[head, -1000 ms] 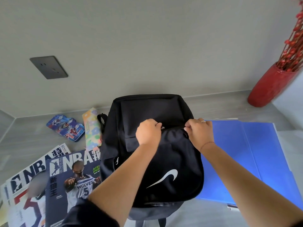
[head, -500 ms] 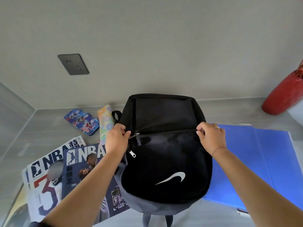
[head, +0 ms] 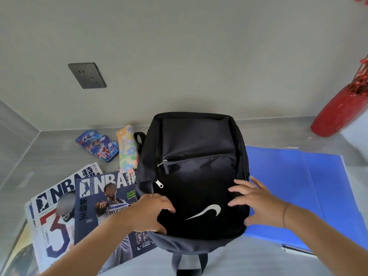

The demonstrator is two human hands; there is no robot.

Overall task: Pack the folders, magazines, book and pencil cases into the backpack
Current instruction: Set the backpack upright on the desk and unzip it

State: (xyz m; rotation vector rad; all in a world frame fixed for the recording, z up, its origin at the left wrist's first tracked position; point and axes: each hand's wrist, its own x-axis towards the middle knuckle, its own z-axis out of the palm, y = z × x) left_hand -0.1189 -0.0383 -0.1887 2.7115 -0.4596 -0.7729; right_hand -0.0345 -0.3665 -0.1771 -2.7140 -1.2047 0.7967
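Note:
A black backpack with a white swoosh lies flat on the grey table, its front pocket zip pulled to the left side. My left hand rests fingers apart on its lower left edge. My right hand lies spread on its lower right side. Blue folders lie partly under the bag to the right. Two NBA magazines overlap at the left, with a yellowish book beneath them. A blue cartoon pencil case and a floral pencil case sit behind the magazines.
A red vase with red branches stands at the back right. The grey wall with a dark socket plate rises right behind the table. A side wall closes the left.
My left hand let go of the zip pull and both hands slid down from the pocket's top edge to the bag's lower sides, fingers spreading.

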